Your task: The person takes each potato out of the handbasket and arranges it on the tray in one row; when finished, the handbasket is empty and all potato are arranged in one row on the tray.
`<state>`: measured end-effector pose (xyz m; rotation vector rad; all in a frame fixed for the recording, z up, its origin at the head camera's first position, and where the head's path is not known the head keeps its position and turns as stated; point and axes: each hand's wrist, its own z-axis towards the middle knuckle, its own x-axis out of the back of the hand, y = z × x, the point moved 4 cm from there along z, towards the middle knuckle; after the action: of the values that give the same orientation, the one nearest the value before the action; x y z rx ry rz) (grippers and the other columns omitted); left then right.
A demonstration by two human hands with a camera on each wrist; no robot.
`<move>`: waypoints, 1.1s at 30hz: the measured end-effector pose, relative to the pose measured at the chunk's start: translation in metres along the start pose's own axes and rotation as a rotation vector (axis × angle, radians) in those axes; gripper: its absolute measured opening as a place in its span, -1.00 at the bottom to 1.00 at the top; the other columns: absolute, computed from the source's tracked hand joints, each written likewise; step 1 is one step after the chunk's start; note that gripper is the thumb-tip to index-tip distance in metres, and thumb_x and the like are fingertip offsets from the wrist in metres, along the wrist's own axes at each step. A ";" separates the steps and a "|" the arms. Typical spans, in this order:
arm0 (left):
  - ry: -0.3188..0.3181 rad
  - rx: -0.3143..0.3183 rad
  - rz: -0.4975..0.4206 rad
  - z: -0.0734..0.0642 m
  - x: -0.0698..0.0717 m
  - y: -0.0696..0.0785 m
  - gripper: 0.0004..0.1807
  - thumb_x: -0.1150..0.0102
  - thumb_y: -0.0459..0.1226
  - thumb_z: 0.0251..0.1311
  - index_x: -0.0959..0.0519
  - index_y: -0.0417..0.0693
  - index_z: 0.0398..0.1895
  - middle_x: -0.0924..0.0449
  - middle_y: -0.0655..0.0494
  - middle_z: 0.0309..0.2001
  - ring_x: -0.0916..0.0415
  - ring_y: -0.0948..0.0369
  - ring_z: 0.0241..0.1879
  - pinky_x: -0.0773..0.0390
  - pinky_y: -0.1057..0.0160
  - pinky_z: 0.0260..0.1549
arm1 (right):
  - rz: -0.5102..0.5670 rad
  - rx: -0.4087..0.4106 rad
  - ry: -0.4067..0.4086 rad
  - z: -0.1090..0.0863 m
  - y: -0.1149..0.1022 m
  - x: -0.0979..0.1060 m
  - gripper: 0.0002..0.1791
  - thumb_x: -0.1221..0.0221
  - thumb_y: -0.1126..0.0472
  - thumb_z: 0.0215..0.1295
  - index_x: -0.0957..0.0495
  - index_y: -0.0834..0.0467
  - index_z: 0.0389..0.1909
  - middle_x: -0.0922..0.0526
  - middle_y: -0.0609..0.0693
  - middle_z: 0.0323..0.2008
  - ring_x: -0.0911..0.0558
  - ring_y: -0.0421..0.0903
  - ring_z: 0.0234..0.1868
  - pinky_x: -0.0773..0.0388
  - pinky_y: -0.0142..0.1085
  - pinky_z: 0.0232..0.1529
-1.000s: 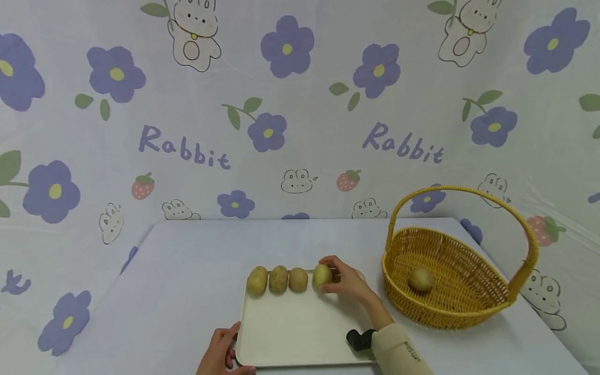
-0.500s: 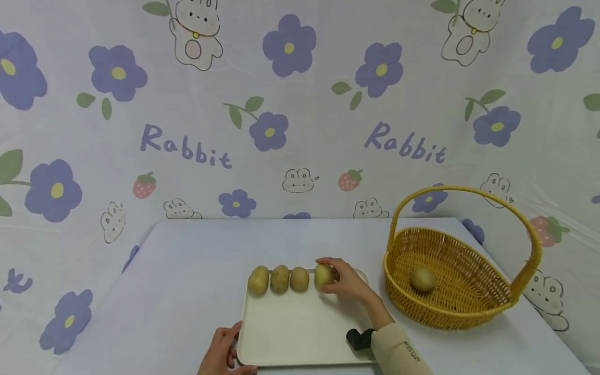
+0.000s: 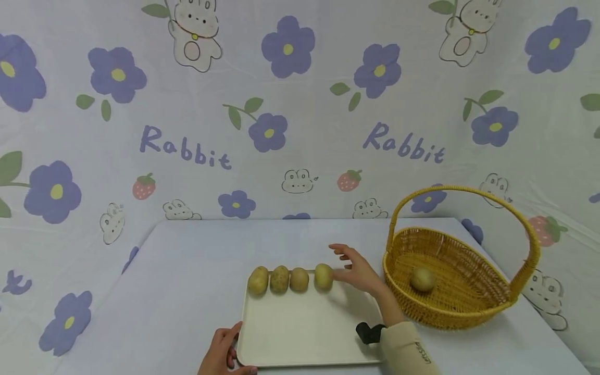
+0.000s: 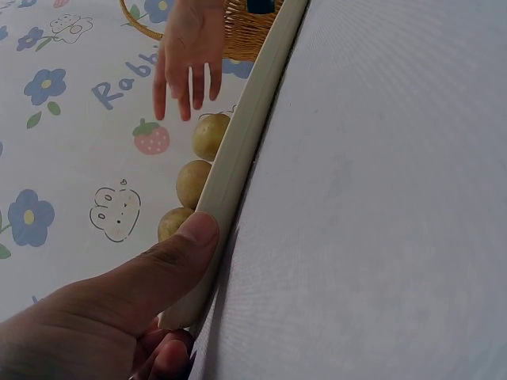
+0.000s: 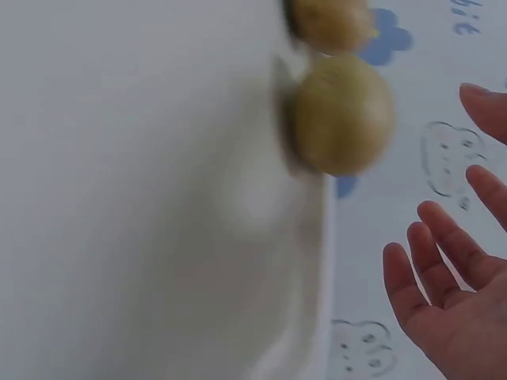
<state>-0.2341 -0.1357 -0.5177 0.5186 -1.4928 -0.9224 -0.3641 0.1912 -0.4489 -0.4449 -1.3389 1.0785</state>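
Note:
Several potatoes (image 3: pixel 279 279) sit in a row along the far edge of a cream tray (image 3: pixel 304 328). The rightmost potato (image 3: pixel 323 276) stands slightly apart from the others. Just right of it, my right hand (image 3: pixel 360 272) has its fingers spread and holds nothing; in the right wrist view this potato (image 5: pixel 344 115) lies apart from the fingers. My left hand (image 3: pixel 221 351) grips the tray's near left corner. In the left wrist view its thumb presses on the tray rim (image 4: pixel 245 142), with the other fingers curled beneath and partly hidden.
A yellow wicker basket (image 3: pixel 450 315) with a tall handle stands right of the tray, one potato (image 3: pixel 422 279) inside it. A black piece (image 3: pixel 370 333) is at the right wrist. White table (image 3: pixel 187 271) surrounds the tray; a printed curtain hangs behind.
My right hand has let go of the rightmost potato and drawn back to the right, its fingers opening. That potato stays on the tray. The left hand has kept its place.

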 end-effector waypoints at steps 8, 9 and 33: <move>0.018 -0.009 -0.011 0.001 0.004 0.003 0.03 -0.50 -0.07 -0.21 -0.22 -0.42 0.30 -0.23 -0.08 -0.16 -0.17 0.39 -0.53 -0.32 0.45 -0.56 | 0.097 0.027 0.113 -0.018 -0.015 0.072 -0.33 -0.29 0.19 0.16 -0.28 0.15 0.28 -0.34 0.18 0.20 -0.33 0.12 0.15 -0.28 0.06 0.17; 0.023 -0.015 -0.006 0.001 0.004 0.003 0.03 -0.50 -0.07 -0.21 -0.22 -0.42 0.29 -0.23 -0.08 -0.16 -0.17 0.39 -0.54 -0.32 0.45 -0.56 | 0.087 0.028 0.129 -0.022 -0.015 0.081 -0.35 -0.28 0.19 0.17 -0.28 0.16 0.28 -0.35 0.17 0.19 -0.34 0.10 0.15 -0.31 0.03 0.16; 0.030 -0.004 -0.037 0.003 0.011 0.000 0.03 -0.51 -0.09 -0.22 -0.22 -0.43 0.29 -0.23 -0.10 -0.14 -0.18 0.38 -0.52 -0.31 0.44 -0.55 | -0.004 -0.134 0.344 -0.038 0.025 0.203 -0.44 -0.11 -0.01 0.32 -0.28 0.02 0.30 -0.33 0.14 0.19 -0.37 -0.35 -0.01 -0.40 -0.45 -0.13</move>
<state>-0.2388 -0.1434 -0.5104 0.5566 -1.4589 -0.9423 -0.3638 0.3816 -0.3652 -0.6944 -1.1078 0.8654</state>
